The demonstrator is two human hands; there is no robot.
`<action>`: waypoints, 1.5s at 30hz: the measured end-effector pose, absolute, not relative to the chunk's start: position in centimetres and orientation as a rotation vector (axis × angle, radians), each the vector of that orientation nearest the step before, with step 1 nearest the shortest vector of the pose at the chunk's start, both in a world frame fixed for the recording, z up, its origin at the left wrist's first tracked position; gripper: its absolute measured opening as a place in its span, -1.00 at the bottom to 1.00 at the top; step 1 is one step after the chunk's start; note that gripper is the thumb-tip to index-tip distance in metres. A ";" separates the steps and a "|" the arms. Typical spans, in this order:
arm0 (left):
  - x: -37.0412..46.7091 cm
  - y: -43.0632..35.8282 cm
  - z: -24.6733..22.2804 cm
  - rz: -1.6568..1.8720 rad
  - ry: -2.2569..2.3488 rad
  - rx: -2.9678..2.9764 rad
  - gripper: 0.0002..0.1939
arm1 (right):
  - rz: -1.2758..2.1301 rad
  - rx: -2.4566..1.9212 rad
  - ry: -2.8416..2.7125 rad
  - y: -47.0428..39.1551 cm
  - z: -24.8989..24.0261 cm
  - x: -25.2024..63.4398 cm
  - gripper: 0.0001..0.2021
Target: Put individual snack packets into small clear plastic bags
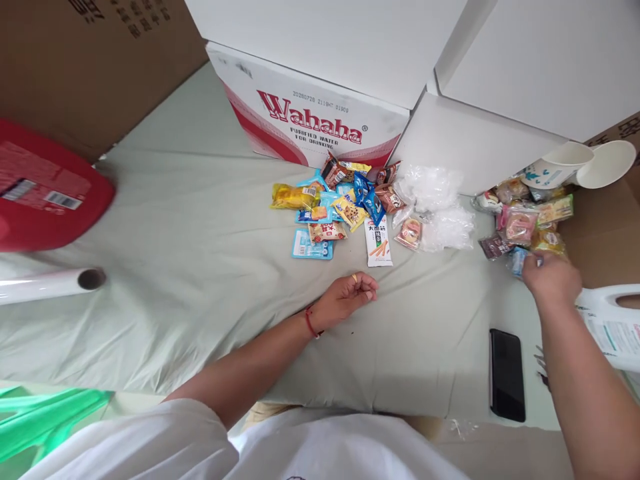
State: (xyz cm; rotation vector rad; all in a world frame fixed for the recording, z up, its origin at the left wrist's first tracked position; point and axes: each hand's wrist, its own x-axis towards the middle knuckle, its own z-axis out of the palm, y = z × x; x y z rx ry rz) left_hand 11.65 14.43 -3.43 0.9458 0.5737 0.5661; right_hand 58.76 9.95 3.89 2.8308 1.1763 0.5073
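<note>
My right hand (554, 279) reaches to the pile of wrapped snacks on the right, its fingers closed at a small blue snack packet (517, 261). Around it lie a pink-wrapped snack (521, 225), a dark brown packet (495, 246) and several others. On the cloth in the middle rests my left hand (347, 299), fingers curled in and nothing seen in them. Just beyond it are a white snack stick packet (379, 243) and a heap of packets, among them a yellow cookie packet (349, 211) and a light blue pouch (311, 245).
A Wahaha water carton (320, 113) stands behind the snacks, near clear plastic bags (440, 207). Paper cups (560, 165) lie over the right pile. A black phone (507, 375) and a white jug (613, 327) are at right; a red container (47, 190) and a white roll (45, 287) at left.
</note>
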 end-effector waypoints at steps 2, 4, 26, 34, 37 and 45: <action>11.8 14.7 -3.6 0.566 0.567 0.934 -0.50 | 0.434 2.918 1.456 10.6 5.3 54.5 -0.60; 11.9 15.0 -3.7 0.571 0.557 0.932 -0.50 | 0.076 2.953 1.869 12.3 6.1 49.2 -0.63; 11.9 15.5 -2.2 0.653 0.509 0.703 -0.40 | -1.710 3.708 1.938 13.0 1.7 29.2 -0.68; 6.9 16.6 -2.3 0.724 0.696 0.928 -0.63 | -2.735 3.318 1.467 11.2 -3.1 23.4 -0.65; 5.9 17.2 -2.9 0.715 0.665 0.980 -0.55 | -2.869 3.301 1.405 11.4 -3.5 22.8 -0.63; 6.2 17.8 -3.9 0.705 0.710 1.049 -0.49 | -2.869 3.141 1.614 11.0 -4.0 22.2 -0.68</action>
